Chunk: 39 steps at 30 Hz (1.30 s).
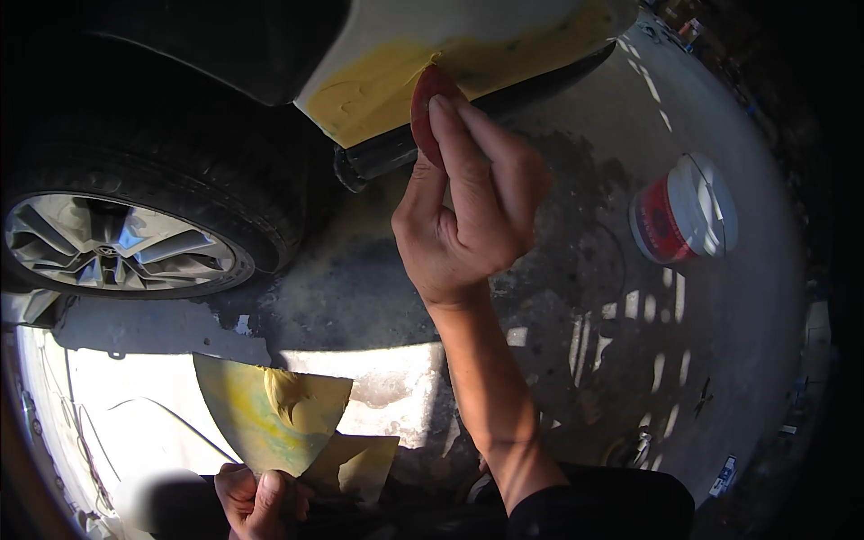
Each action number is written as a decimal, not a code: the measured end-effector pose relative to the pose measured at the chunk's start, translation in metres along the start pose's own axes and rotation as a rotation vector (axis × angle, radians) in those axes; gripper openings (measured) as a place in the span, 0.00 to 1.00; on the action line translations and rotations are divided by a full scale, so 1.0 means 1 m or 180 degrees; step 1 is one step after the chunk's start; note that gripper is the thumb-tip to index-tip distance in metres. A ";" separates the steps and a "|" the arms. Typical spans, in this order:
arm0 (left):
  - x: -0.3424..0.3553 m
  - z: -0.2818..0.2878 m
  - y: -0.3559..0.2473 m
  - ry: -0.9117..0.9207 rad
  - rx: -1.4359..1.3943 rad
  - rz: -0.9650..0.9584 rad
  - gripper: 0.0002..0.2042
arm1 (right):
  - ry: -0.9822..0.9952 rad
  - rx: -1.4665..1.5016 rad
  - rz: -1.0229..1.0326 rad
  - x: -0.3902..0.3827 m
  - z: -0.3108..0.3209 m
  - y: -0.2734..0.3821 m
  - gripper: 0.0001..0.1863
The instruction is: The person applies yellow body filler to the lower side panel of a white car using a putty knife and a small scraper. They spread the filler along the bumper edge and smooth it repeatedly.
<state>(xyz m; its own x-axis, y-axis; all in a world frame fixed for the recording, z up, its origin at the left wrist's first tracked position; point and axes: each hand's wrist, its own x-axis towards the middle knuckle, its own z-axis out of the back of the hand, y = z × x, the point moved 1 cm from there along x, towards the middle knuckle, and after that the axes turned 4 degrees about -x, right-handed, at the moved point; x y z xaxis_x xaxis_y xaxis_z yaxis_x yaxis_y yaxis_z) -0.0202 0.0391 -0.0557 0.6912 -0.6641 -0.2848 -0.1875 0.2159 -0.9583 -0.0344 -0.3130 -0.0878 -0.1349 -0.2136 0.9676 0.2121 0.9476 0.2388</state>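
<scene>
My right hand (472,189) pinches a dark red, curved spreader (425,121), its tip touching yellow body filler (387,81) smeared along the lower edge of a light car panel (387,22). Down at the lower left, my left hand (261,499) grips the bottom corner of a fan-shaped mixing board (247,418) between thumb and fingers. Yellow and greenish streaks cover that board, and a lump of filler (290,396) sits near its upper edge. Behind the hand lies a second board-like sheet (360,463), partly in shadow; I cannot make out what supports it.
A car wheel (117,243) with silver spokes stands at the left. A black sill trim (387,155) runs beneath the panel. On the concrete floor at the right is a white and red bucket (684,211) with a wire handle. A dark cable (180,418) curves across the sunlit floor.
</scene>
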 end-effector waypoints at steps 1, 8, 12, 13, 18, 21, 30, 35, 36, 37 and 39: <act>0.000 0.000 -0.001 0.0007 0.0018 -0.0003 0.26 | 0.0036 0.0056 -0.0006 -0.002 0.000 -0.001 0.17; 0.000 0.000 -0.003 0.0134 0.0099 -0.0021 0.26 | 0.0376 0.0390 0.0099 -0.014 0.008 -0.004 0.17; -0.002 0.001 -0.002 0.0048 0.0098 0.0025 0.26 | 0.0448 0.0277 0.0125 -0.014 0.016 -0.003 0.16; -0.003 0.000 -0.003 0.0021 0.0104 0.0034 0.26 | 0.0421 0.0268 0.0025 -0.011 0.018 0.000 0.15; -0.005 -0.002 -0.004 0.0090 0.0033 0.0019 0.26 | 0.0011 0.0338 -0.0484 -0.007 0.015 -0.010 0.18; -0.005 -0.002 -0.004 0.0109 0.0010 0.0053 0.25 | -0.0058 0.0270 -0.0475 0.001 0.012 -0.011 0.17; -0.007 0.001 0.000 0.0075 -0.0028 -0.0019 0.26 | -0.0085 0.0196 -0.0083 0.002 0.002 -0.012 0.15; -0.005 0.001 -0.002 0.0134 0.0096 -0.0017 0.25 | 0.0080 0.0211 -0.0081 -0.011 -0.001 -0.005 0.21; -0.005 0.000 -0.003 0.0141 0.0115 -0.0015 0.25 | 0.0094 0.0210 -0.0073 -0.012 -0.002 -0.003 0.22; -0.005 0.000 -0.002 0.0118 0.0087 0.0000 0.25 | 0.0163 0.0228 -0.0065 -0.014 0.000 -0.003 0.22; -0.004 -0.001 -0.001 0.0076 0.0033 0.0020 0.25 | 0.0293 0.0263 -0.0045 -0.016 0.004 -0.002 0.22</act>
<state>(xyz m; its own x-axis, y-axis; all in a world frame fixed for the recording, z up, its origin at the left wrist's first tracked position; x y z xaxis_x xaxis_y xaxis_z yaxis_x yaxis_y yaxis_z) -0.0240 0.0408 -0.0533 0.6733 -0.6795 -0.2915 -0.1844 0.2274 -0.9562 -0.0368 -0.3103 -0.1040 -0.0469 -0.2443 0.9686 0.1298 0.9599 0.2484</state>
